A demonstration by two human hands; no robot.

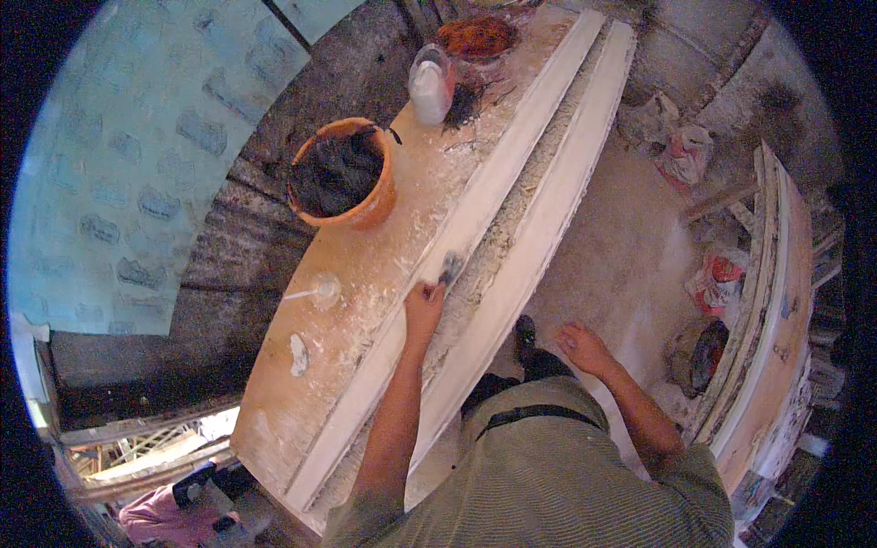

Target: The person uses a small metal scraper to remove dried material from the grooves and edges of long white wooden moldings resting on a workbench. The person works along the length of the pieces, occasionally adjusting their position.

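My left hand (423, 299) is closed around a small tool with a grey, flat-looking end (450, 267), whose exact kind I cannot make out. Its grey end rests at the inner edge of a long white plaster-like strip (484, 196). A second white strip (562, 187) runs alongside to the right, with a rough, crumbly groove (498, 239) between the two. Both lie lengthwise on a wooden table (274, 402). Out past the table's right side, my right hand (582, 347) hangs over the floor, fingers loosely bent and apart, holding nothing I can see.
An orange bucket (388, 187) with dark contents stands on the table's left side. Beyond are a white container (429, 89) and a basin of reddish-brown material (475, 38). A whitish lump (299, 354) lies nearer. To the right, another long board (784, 265) stands beside sacks (685, 151).
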